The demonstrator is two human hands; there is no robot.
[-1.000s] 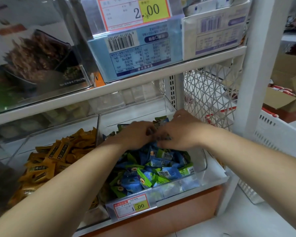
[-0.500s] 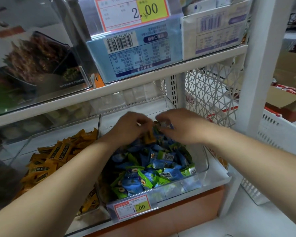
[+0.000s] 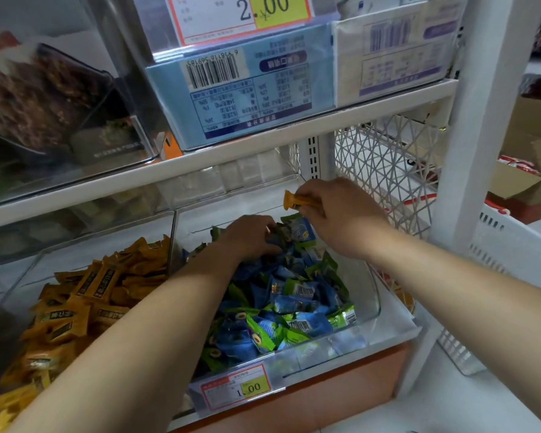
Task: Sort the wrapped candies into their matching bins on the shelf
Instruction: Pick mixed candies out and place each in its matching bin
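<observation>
Two clear bins sit side by side on the lower shelf. The right bin [image 3: 370, 295] holds a heap of blue and green candies [image 3: 289, 304]. The left bin [image 3: 28, 270] holds orange candies [image 3: 85, 304]. My right hand [image 3: 338, 214] is raised above the back of the right bin, its fingertips pinched on one orange candy [image 3: 291, 200]. My left hand [image 3: 250, 237] lies palm down on the blue and green heap at the back, fingers curled into the wrappers; whether it grips one I cannot see.
A white shelf board [image 3: 263, 145] hangs low over the bins, carrying a blue box [image 3: 231, 98] and a clear bin of dark snacks [image 3: 44, 104]. A white post [image 3: 481, 120] and white lattice basket [image 3: 388, 160] stand to the right. A price tag [image 3: 236, 389] fronts the right bin.
My right hand has lifted out of the blue and green heap with an orange candy pinched in it. My left hand has stayed on the heap.
</observation>
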